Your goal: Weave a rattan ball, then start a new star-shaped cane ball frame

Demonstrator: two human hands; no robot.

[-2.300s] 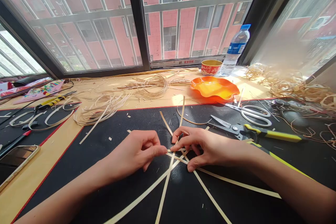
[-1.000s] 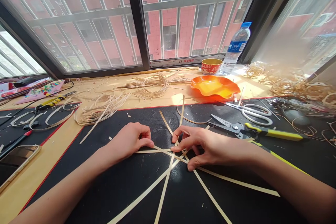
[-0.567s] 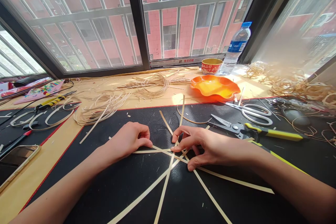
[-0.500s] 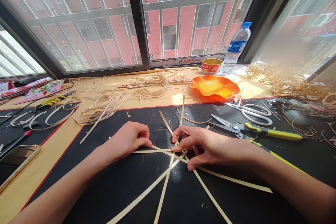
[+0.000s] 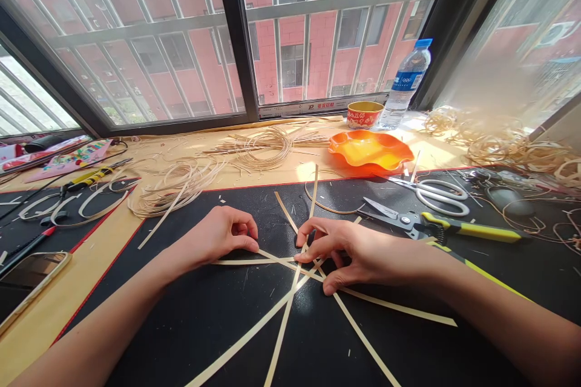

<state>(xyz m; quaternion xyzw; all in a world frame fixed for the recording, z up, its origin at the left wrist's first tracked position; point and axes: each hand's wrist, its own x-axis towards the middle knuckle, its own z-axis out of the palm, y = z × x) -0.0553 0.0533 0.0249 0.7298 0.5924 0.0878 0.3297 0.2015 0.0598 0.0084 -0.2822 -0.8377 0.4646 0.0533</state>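
Note:
Several pale flat bamboo strips (image 5: pixel 290 299) cross in a star on the black mat (image 5: pixel 190 320). My left hand (image 5: pixel 222 237) is closed in a pinch on one horizontal strip (image 5: pixel 245 262) just left of the crossing. My right hand (image 5: pixel 349 251) presses fingers and thumb down on the crossing point of the strips, holding them against the mat. The strip ends fan out toward me and toward the window.
Yellow-handled shears (image 5: pixel 436 227) and white scissors (image 5: pixel 436 193) lie right of my right hand. An orange dish (image 5: pixel 370 150), a small bowl (image 5: pixel 364 113) and a water bottle (image 5: pixel 406 84) stand behind. Coils of cane (image 5: pixel 267 148) cover the wooden bench; a phone (image 5: pixel 27 281) lies left.
My left hand has drawn the horizontal strip leftward through the crossing, away from my right hand. The strip's right end has shortened. My right hand has stayed on the crossing.

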